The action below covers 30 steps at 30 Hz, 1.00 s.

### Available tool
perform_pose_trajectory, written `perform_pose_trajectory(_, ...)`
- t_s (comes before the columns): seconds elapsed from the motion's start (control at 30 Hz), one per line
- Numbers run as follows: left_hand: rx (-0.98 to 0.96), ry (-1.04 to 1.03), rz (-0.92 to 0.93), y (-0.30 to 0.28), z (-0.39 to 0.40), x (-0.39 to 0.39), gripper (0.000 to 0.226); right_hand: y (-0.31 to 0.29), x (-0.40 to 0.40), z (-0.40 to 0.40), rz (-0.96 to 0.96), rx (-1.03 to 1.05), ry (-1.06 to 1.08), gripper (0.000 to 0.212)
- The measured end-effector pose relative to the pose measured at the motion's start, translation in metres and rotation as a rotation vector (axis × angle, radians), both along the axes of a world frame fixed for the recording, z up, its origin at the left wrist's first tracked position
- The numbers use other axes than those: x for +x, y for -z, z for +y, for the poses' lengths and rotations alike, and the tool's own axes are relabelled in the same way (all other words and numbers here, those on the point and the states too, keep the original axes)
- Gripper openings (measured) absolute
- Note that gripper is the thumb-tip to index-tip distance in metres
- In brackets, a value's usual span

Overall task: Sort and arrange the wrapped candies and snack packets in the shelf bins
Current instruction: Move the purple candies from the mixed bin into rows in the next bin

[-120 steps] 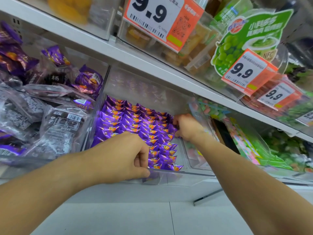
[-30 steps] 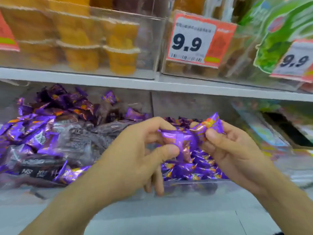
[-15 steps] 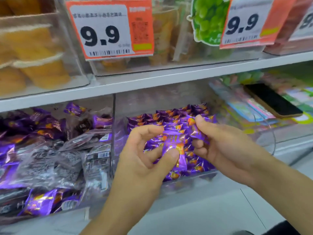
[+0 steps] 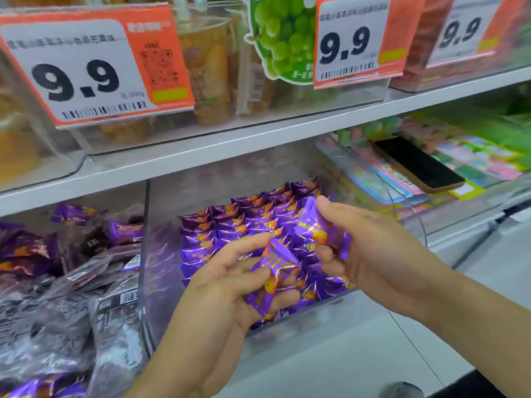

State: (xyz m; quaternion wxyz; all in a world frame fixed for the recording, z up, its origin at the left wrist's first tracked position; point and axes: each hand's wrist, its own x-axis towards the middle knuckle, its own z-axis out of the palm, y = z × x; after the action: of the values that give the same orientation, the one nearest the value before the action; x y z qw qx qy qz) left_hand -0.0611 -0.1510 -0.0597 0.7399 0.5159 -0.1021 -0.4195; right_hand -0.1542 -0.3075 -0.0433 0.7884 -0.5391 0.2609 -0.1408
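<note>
Item one, a purple wrapped candy (image 4: 273,264) with orange print, which I hold in my left hand (image 4: 227,294), thumb and curled fingers clamped round it, just above the front of the clear centre bin (image 4: 161,254). Item two, a second purple candy (image 4: 316,228) of the same kind, pinched in my right hand (image 4: 370,245) between thumb on top and fingers beneath, tilted, just beside the first and not clearly touching it. Both hands sit close together over the bin. Item three, the stock in that bin: rows of matching purple candies (image 4: 238,222) laid in neat lines from the back wall toward the front. Item four, the left bin (image 4: 71,282), holding a loose heap of clear-and-black snack packets mixed with purple wrappers. Item five, the right bin (image 4: 408,202), holding flat colourful packets with a black phone (image 4: 416,165) lying on top. Item six, the white shelf (image 4: 230,142) above, carrying clear bins of yellow-orange jelly cups (image 4: 209,70) fronted by three orange price tags (image 4: 92,64) reading 9.9 and a green grape sign (image 4: 281,35). Motion blur softens the small print, so I cannot read it.
</note>
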Motion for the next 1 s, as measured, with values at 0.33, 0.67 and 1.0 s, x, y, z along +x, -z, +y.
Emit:
perform_pose_trajectory(0.33, 0.105, -0.080, -0.136, -0.003, 0.004, -0.005, 0.044, 0.003, -0.001, -0.005, -0.008, 0.003, 0.054, 0.018)
perform_pose_trajectory(0.67, 0.072, -0.165, 0.071, -0.001, 0.003, 0.002, 0.027, -0.002, -0.005, 0.001, -0.076, 0.095, -0.008, 0.009)
perform_pose_trajectory(1.0, 0.002, -0.069, 0.002, -0.004, 0.002, -0.003, 0.035, 0.006, -0.007, 0.008, 0.006, -0.394, -0.147, 0.028)
